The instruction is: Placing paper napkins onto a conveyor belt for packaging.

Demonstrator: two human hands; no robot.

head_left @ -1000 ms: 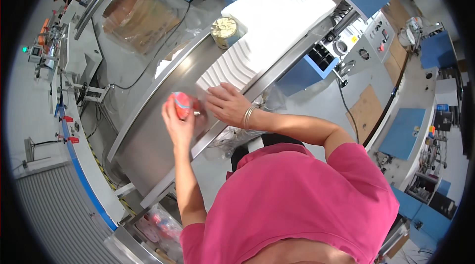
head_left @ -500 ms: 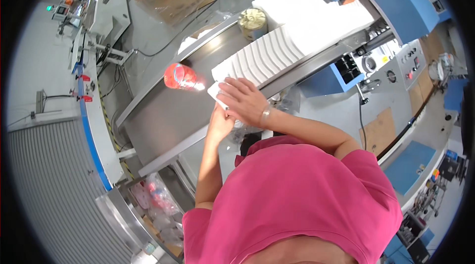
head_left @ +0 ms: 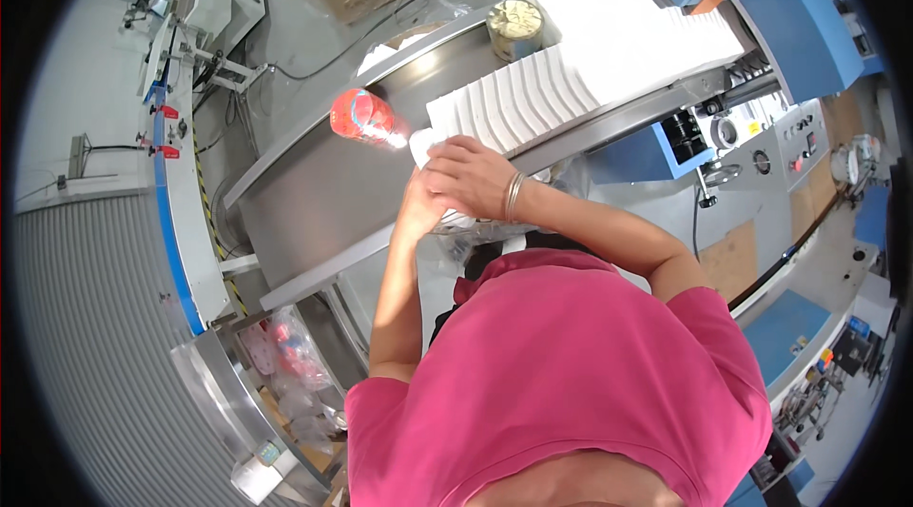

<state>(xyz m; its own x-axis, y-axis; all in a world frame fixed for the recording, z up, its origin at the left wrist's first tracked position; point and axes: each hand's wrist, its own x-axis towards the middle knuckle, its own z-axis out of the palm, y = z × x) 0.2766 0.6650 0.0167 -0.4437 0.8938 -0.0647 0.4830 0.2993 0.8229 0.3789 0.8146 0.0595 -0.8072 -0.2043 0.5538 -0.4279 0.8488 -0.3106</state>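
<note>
Both hands meet at the near end of a row of thin white slabs standing in line on a steel bench. My left hand is closed round the lower part of a small white piece, its fingers mostly hidden. Over the top of that piece my right hand bends its fingers, closed against it and against the left hand. Just left of the piece, apart from both hands, lies a shiny red wrapped roll or pack. A round container with a crumpled pale yellow top stands behind the row.
The steel bench runs from lower left to upper right, with a raised rim. Larger white blocks lie towards a blue machine at the right. A bin with clear plastic bags stands at lower left.
My right hand's fingers, flat and spread over the white piece before, are now curled round it. Less of the piece shows. The whole view has shifted slightly.
</note>
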